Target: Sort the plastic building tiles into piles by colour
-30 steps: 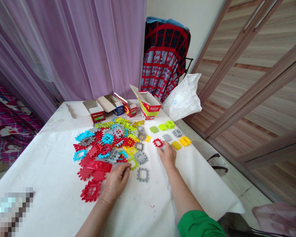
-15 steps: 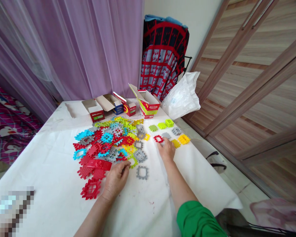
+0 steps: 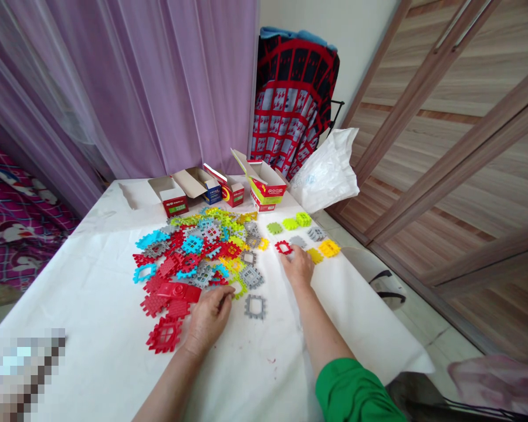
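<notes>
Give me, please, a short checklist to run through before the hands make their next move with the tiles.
1. Right hand at the red tile: ok, fingertips touch it; grasp cannot tell.
2. Left hand at the edge of the pile: ok, fingertips by a lime tile; hold cannot tell.
3. Sorted tiles apart from the pile: ok.
4. Grey frame lies free between the hands: ok.
5. Boxes open: ok; contents cannot tell.
6. Cloth flat: ok.
</notes>
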`<state>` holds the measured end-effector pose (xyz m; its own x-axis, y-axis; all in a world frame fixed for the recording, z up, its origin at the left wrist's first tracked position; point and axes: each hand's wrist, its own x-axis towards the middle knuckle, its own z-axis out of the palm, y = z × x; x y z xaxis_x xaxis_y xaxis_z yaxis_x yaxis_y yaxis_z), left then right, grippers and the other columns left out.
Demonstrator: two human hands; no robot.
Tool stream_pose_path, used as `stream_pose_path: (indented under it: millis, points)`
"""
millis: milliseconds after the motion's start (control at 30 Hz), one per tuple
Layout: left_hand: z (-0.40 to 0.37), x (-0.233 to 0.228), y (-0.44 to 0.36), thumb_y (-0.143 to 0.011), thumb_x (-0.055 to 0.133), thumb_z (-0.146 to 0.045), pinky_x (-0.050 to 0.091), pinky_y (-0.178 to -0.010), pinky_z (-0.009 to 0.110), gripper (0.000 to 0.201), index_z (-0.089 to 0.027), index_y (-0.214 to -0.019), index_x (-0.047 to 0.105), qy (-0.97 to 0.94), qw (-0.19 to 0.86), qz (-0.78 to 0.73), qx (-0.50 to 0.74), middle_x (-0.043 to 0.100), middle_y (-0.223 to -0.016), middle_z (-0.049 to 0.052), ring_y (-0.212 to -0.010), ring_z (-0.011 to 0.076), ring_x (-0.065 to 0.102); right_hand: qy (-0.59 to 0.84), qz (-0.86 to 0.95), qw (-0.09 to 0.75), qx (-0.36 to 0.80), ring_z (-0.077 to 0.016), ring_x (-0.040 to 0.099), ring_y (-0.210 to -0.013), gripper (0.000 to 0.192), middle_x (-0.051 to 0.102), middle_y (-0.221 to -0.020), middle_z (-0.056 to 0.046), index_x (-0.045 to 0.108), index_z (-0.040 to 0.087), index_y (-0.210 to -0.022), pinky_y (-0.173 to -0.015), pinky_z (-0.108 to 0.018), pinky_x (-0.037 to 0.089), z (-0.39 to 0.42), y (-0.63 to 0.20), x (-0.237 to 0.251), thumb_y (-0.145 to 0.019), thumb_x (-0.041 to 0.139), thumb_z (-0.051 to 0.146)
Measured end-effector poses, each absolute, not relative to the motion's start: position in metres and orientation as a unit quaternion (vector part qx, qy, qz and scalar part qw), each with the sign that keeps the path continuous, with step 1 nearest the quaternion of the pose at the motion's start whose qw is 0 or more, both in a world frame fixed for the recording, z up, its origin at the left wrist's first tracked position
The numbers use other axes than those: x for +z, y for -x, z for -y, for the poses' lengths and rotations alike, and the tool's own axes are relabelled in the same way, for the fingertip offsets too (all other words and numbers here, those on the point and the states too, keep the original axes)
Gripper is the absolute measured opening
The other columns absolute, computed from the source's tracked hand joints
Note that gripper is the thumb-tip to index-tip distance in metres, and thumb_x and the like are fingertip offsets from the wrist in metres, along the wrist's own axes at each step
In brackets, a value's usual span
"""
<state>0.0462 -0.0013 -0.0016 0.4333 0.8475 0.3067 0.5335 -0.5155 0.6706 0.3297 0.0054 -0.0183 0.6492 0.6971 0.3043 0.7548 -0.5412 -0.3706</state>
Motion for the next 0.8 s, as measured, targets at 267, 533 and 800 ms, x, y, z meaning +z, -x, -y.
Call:
stream_pose_path:
  millis: [267,533,800]
  points:
    - [0.001,0.0,-0.047,-0.086,0.048,-0.025,0.056,-0.077,0.031,0.022,-0.024,-0.095,0.068,-0.812,0.248,-0.425,0.315,0.075,-0.088,0.003,-0.082,0.0182,0.07,0.875,0.407,0.253,-0.065,-0.0269,0.055,-0.1,0.041,0.068,-0.104,-0.011,0.065,0.018,-0.111,-0.08,-0.034,0.039,-0.005,-0.325,-0.016,-0.079,0.061,0.044]
    - [-0.002,-0.01,-0.047,-0.086,0.048,-0.026,0.056,-0.075,0.03,0.022,-0.024,-0.095,0.068,-0.788,0.268,-0.438,0.339,0.075,-0.085,0.002,-0.079,0.0173,0.07,0.831,0.434,0.34,-0.079,-0.0241,0.055,-0.1,0.024,0.066,-0.106,-0.011,0.067,0.018,-0.1,-0.086,-0.035,0.041,-0.005,-0.318,-0.016,-0.081,0.055,0.027]
    - [-0.004,-0.016,-0.046,-0.087,0.046,-0.028,0.056,-0.072,0.028,0.023,-0.023,-0.096,0.067,-0.772,0.299,-0.435,0.354,0.075,-0.084,0.001,-0.078,0.0158,0.07,0.692,0.64,0.334,-0.021,-0.0205,0.055,-0.108,0.021,0.067,-0.112,-0.004,0.069,0.024,-0.097,-0.094,-0.033,0.04,-0.035,-0.241,0.016,-0.079,0.064,0.034]
